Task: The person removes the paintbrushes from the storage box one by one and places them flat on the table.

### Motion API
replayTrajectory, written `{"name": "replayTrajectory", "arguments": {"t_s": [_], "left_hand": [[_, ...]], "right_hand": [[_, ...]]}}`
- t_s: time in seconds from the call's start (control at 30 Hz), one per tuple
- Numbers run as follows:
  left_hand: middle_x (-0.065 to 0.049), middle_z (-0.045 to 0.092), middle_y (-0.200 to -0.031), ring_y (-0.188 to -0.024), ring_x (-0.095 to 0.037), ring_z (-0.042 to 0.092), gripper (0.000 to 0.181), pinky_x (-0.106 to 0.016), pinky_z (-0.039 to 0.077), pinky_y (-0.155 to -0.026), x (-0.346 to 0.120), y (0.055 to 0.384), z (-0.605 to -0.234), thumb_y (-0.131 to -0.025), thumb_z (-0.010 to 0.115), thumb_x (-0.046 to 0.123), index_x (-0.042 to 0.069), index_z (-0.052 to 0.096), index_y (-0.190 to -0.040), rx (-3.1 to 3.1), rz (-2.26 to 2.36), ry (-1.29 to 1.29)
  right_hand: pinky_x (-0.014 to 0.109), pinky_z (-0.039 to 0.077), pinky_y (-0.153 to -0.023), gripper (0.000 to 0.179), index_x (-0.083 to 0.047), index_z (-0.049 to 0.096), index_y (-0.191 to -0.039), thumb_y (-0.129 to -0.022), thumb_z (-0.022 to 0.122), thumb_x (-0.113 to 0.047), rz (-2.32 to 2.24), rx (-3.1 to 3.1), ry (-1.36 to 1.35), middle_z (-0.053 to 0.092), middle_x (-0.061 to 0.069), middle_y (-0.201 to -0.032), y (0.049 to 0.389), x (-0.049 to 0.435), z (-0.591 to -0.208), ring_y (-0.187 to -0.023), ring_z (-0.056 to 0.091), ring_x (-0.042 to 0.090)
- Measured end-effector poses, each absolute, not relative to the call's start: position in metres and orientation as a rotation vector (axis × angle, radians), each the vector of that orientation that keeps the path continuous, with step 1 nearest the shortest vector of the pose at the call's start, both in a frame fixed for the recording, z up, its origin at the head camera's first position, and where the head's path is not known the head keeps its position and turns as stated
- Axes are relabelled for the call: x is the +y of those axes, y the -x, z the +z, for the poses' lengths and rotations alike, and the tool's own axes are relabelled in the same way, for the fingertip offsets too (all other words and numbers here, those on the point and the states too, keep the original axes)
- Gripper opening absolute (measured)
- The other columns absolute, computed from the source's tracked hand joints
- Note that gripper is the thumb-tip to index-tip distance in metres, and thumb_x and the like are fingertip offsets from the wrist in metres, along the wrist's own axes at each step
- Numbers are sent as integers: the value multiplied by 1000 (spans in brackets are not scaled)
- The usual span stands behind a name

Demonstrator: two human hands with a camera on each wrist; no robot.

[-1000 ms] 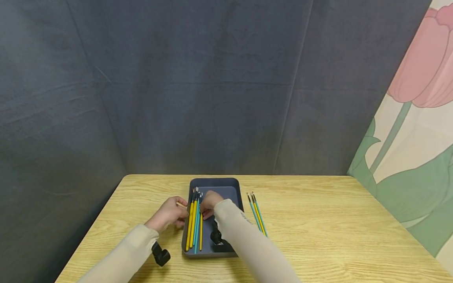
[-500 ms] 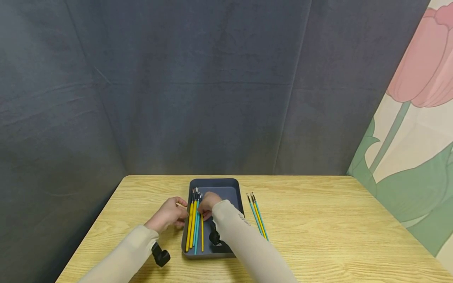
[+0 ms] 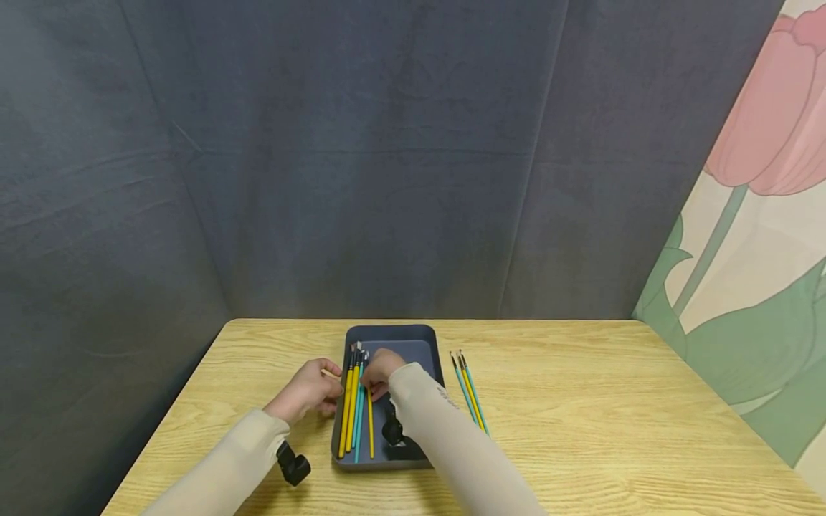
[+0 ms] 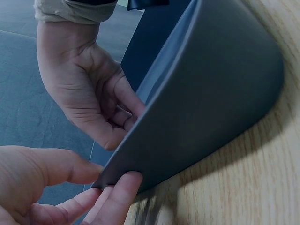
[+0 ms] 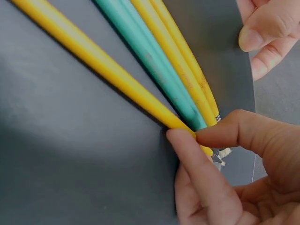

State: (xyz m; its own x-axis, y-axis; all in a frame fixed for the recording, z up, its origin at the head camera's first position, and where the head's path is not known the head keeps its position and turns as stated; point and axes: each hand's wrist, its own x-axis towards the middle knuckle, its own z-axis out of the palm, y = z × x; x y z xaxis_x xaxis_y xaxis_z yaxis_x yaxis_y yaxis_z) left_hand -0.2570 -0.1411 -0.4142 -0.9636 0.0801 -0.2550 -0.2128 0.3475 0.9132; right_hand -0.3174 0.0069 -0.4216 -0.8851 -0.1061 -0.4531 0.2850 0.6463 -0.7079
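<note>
My right hand (image 3: 381,369) reaches into a dark grey tray (image 3: 390,332) and pinches a slim yellow paintbrush (image 5: 108,75) between thumb and forefinger, near its bristle end. That brush slants across the tray floor, its bristles hidden behind the fingers. To its left lie thicker yellow paintbrushes (image 3: 349,416) and teal paintbrushes (image 5: 150,61), side by side along the tray's left wall. My left hand (image 3: 311,387) grips the left rim, thumb at the top edge and fingers against the outer wall (image 4: 211,93) in the left wrist view.
Right of the tray, a few teal and yellow paintbrushes (image 3: 470,390) lie on the wooden table (image 3: 600,408), partly covered by the right sleeve (image 3: 452,437). A dark grey curtain (image 3: 387,179) hangs behind, and a flower-patterned panel (image 3: 755,287) stands at the right.
The handle end of the pinched yellow paintbrush has swung slightly right, away from the teal ones. The right hand has barely shifted; my left hand has stayed on the rim.
</note>
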Motion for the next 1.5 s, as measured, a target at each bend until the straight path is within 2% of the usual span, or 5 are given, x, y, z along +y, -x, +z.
{"name": "replayTrajectory", "arguments": {"t_s": [0.53,0.9,1.27,1.4,1.5], "left_hand": [[-16,55,-84,-66,-20,57,32,-32,54,-55,-141,257,-415,-79,54,-14,-6,47,-109,2366,1650,123],[-15,57,-82,-66,-20,57,32,-32,55,-55,-141,256,-415,-78,54,-13,-6,47,-108,2371,1661,117],[-16,55,-86,-66,-20,57,31,-32,54,-55,-141,256,-415,-78,54,-12,-7,47,-108,2370,1666,102],[-16,55,-87,-67,-21,57,31,-32,54,-55,-141,256,-415,-78,54,-12,-7,48,-108,2370,1664,107],[-15,56,-83,-68,-20,57,31,-32,55,-56,-142,256,-414,-78,55,-12,-6,48,-108,2369,1660,123]], "right_hand": [[30,59,-69,6,5,58,-78,-77,64,5,-1275,2231,-136,56,8,-66,312,24,-408,-52,60,14],[28,59,-65,18,9,59,-92,-76,66,6,-1365,2102,-174,59,10,-67,319,35,-412,-53,62,15],[30,59,-65,51,9,42,-123,-77,66,7,-1418,2078,-185,58,11,-70,318,36,-412,-56,61,17],[31,59,-69,53,9,39,-125,-78,64,7,-1453,2040,-169,57,10,-70,317,38,-410,-58,61,17],[31,59,-74,41,9,45,-116,-80,64,6,-1455,2020,-146,57,9,-71,317,42,-405,-60,61,16]]}}
